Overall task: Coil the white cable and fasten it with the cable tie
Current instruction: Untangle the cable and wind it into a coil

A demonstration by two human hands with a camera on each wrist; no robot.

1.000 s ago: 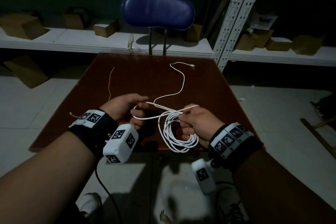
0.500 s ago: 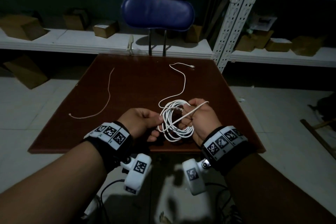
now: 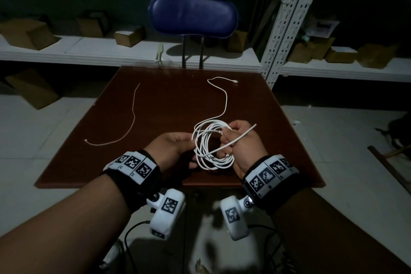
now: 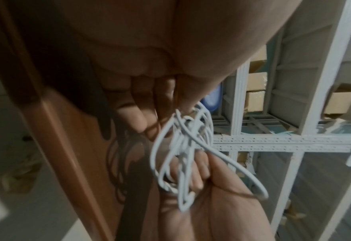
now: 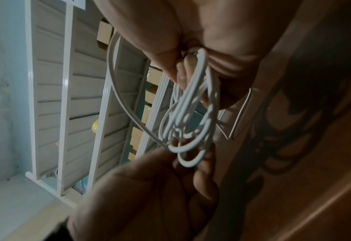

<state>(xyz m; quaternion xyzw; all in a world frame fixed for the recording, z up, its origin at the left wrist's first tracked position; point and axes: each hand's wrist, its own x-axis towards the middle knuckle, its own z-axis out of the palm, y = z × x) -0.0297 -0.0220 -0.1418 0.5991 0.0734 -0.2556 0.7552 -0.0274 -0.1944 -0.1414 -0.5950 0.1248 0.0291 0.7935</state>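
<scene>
White metal shelving [image 3: 287, 18] with cardboard boxes lines the dim room behind a blue chair [image 3: 193, 15], and your brown counter [image 3: 169, 104] stands in front of it. You are holding the white cable [image 3: 212, 147] as a bundle of loops just above the counter's near edge, toward the right. Your right hand [image 3: 241, 147] is curled round the far side of the bundle, with one strand lying across its knuckles and poking out to the right. Your left hand [image 3: 172, 149] pinches the loops on their left side between thumb and fingers. The wrist views confirm both grips, though they are blurred. An uncoiled tail runs from the bundle toward the far right corner, ending in a plug [image 3: 235, 81]. The cable tie [image 3: 126, 122] lies untouched on the left half of the counter, well apart from your hands.

Coiling looks mostly done but not finished. The next move calls for drawing in that last tail as another loop while your right hand keeps the bundle from springing open, and only then reaching left for the tie.

Compared with a second ago, your hands have come together: the left then held a strand stretched out to the side, and that strand now sits on the bundle. The tail on the counter has shortened slightly.
</scene>
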